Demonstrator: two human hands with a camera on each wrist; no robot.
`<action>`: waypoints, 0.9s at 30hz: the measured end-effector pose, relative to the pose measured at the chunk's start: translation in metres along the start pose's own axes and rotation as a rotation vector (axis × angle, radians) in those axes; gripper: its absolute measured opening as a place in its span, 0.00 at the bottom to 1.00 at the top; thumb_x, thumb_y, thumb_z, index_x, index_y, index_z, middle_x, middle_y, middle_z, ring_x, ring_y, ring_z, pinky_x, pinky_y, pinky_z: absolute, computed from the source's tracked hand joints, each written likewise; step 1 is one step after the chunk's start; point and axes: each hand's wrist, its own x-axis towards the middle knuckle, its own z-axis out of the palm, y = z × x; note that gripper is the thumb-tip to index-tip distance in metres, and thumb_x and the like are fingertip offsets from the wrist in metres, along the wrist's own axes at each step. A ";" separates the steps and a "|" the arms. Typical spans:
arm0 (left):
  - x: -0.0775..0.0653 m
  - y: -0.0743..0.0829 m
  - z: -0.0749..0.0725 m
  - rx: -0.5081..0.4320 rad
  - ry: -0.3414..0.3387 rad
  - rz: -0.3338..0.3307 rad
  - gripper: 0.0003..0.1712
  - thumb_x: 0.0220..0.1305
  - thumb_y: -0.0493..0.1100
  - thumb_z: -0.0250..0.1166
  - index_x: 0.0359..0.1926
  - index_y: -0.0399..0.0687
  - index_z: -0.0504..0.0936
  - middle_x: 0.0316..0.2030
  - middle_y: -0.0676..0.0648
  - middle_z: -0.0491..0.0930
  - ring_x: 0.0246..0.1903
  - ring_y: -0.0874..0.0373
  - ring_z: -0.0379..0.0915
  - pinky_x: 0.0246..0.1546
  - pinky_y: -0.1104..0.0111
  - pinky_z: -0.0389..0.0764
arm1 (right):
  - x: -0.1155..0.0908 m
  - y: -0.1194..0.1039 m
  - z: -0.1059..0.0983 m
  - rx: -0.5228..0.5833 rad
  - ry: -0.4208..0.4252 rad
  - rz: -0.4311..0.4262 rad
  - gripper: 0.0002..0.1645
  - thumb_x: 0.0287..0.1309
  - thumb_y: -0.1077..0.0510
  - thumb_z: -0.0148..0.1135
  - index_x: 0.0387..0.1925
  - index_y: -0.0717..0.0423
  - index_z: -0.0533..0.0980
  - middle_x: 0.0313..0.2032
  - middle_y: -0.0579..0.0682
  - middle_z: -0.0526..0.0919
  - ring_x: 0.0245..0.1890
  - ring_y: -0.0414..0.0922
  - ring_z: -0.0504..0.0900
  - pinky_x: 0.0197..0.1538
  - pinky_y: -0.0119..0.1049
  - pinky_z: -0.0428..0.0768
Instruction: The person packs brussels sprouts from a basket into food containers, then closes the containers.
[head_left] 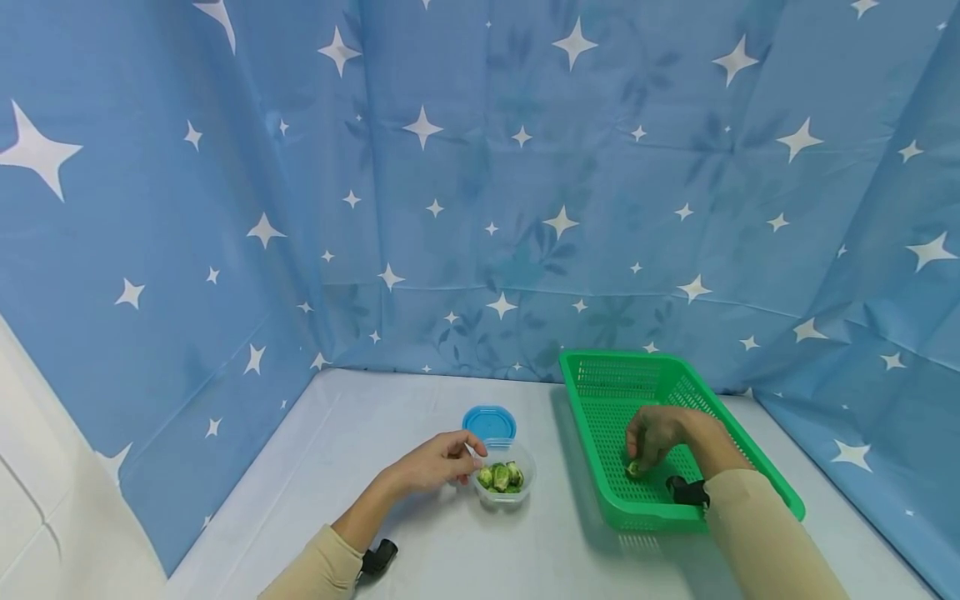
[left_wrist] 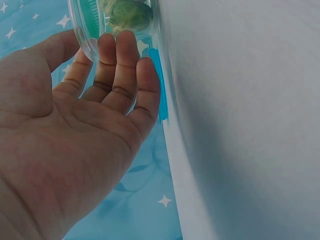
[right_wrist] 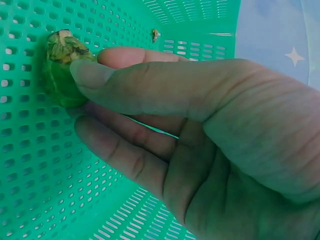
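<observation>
In the head view, my left hand [head_left: 442, 461] is beside a small clear plastic container [head_left: 504, 500] of halved-looking Brussels sprouts [head_left: 501, 477]. Its loosely bent fingers [left_wrist: 125, 75] lie at the container's side and rim in the left wrist view; nothing is gripped in the palm. Over on the right, my right hand [head_left: 658, 435] reaches down into a green plastic basket [head_left: 615, 510]. Thumb and fingertips pinch a Brussels sprout [right_wrist: 62, 80], browned at its cut end, against the perforated basket surface. Part of that sprout is hidden behind the thumb.
A round blue lid [head_left: 489, 422] lies just behind the container. The table [head_left: 315, 467] is covered in white and backed by a blue star-patterned curtain [head_left: 450, 183]. In the right wrist view, a small brownish scrap [right_wrist: 155, 35] shows in the basket.
</observation>
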 end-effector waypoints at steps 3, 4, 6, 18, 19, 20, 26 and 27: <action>0.000 -0.001 0.000 0.001 0.002 -0.001 0.16 0.79 0.45 0.58 0.59 0.40 0.78 0.37 0.44 0.82 0.40 0.47 0.82 0.43 0.58 0.82 | 0.000 0.000 0.000 0.010 -0.006 -0.011 0.09 0.54 0.70 0.76 0.35 0.62 0.82 0.35 0.54 0.85 0.36 0.47 0.83 0.48 0.49 0.86; 0.000 -0.001 0.000 0.001 0.002 -0.002 0.16 0.79 0.45 0.58 0.59 0.40 0.78 0.37 0.43 0.82 0.40 0.47 0.82 0.43 0.58 0.82 | 0.000 -0.001 0.000 0.010 -0.008 -0.017 0.09 0.55 0.71 0.75 0.35 0.62 0.82 0.35 0.54 0.85 0.36 0.47 0.83 0.48 0.49 0.86; 0.000 -0.001 0.000 0.001 0.003 -0.003 0.16 0.79 0.45 0.58 0.59 0.40 0.78 0.37 0.43 0.82 0.40 0.47 0.82 0.43 0.58 0.82 | -0.001 -0.001 0.000 0.004 -0.011 -0.029 0.08 0.56 0.72 0.73 0.35 0.62 0.82 0.35 0.54 0.85 0.36 0.47 0.83 0.48 0.50 0.86; 0.000 -0.001 0.000 0.006 0.006 -0.009 0.17 0.79 0.45 0.58 0.59 0.39 0.78 0.38 0.39 0.82 0.40 0.47 0.82 0.43 0.58 0.82 | 0.001 -0.002 -0.001 -0.001 -0.048 -0.046 0.07 0.58 0.71 0.72 0.36 0.62 0.81 0.36 0.55 0.85 0.37 0.48 0.83 0.48 0.50 0.85; 0.000 -0.001 0.000 0.006 0.007 -0.009 0.17 0.79 0.45 0.59 0.59 0.39 0.78 0.38 0.40 0.82 0.40 0.47 0.82 0.43 0.58 0.82 | 0.002 -0.001 -0.001 0.001 -0.050 -0.049 0.07 0.58 0.70 0.72 0.37 0.63 0.81 0.36 0.55 0.85 0.37 0.48 0.83 0.47 0.50 0.85; 0.000 -0.001 0.000 0.005 0.008 -0.008 0.17 0.79 0.45 0.59 0.59 0.39 0.78 0.38 0.40 0.82 0.40 0.47 0.82 0.43 0.58 0.82 | 0.002 -0.001 -0.001 0.004 -0.053 -0.051 0.08 0.59 0.69 0.73 0.37 0.63 0.80 0.36 0.55 0.85 0.38 0.48 0.83 0.48 0.50 0.85; 0.001 -0.002 0.000 0.009 0.006 -0.007 0.17 0.79 0.46 0.59 0.59 0.40 0.78 0.38 0.39 0.82 0.39 0.48 0.82 0.42 0.58 0.81 | 0.001 -0.001 -0.003 0.022 -0.049 -0.068 0.09 0.61 0.66 0.73 0.40 0.64 0.79 0.39 0.56 0.85 0.42 0.50 0.84 0.51 0.54 0.84; 0.001 -0.002 0.000 0.010 0.005 -0.006 0.17 0.79 0.46 0.59 0.59 0.40 0.78 0.38 0.39 0.82 0.39 0.49 0.82 0.42 0.59 0.81 | 0.000 -0.001 -0.003 0.030 -0.046 -0.068 0.09 0.61 0.66 0.72 0.40 0.64 0.79 0.39 0.56 0.85 0.42 0.50 0.84 0.52 0.54 0.84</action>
